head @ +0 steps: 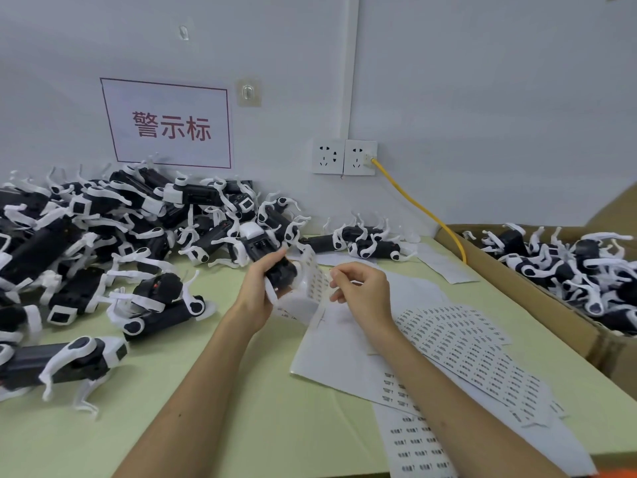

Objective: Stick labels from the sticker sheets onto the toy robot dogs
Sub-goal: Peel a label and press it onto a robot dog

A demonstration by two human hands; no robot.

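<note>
Dog (287, 274), inside left fingers (273, 259); right fingers (344, 276) pinching sticker sheet (315, 267)

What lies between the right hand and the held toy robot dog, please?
In the head view, a curled sticker sheet lies between the right hand and the toy robot dog the left hand grips.

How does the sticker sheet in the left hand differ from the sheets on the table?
The held sheet curls upward, gripped with a toy dog by the left hand; the table sheets lie flat and overlapping. The held sheet is raised off the table; the table sheets rest on it. Both carry rows of small printed labels.
</note>
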